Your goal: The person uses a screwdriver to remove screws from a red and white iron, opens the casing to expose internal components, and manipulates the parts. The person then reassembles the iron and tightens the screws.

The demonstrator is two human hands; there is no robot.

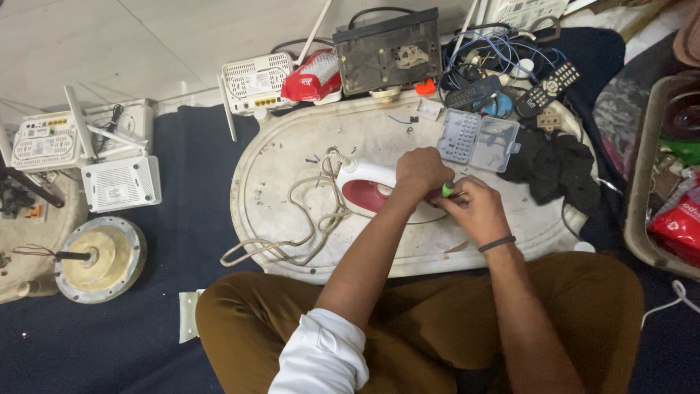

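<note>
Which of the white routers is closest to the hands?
The white router at the oval tray's top left edge, beside the red and white casing. The other routers lie farther left on the dark mat.

Both arms reach fwd, left hand pressed palm-down, right hand curled shut, hands touching.

the person wore mustard-brown trousers, the cloth smooth over both bent legs. the left arm carried a white sleeve, rolled into a thick cuff above the elbow. the right wrist had a thin dark band around it. both forearms were bare, and the hands wore no gloves.
</note>
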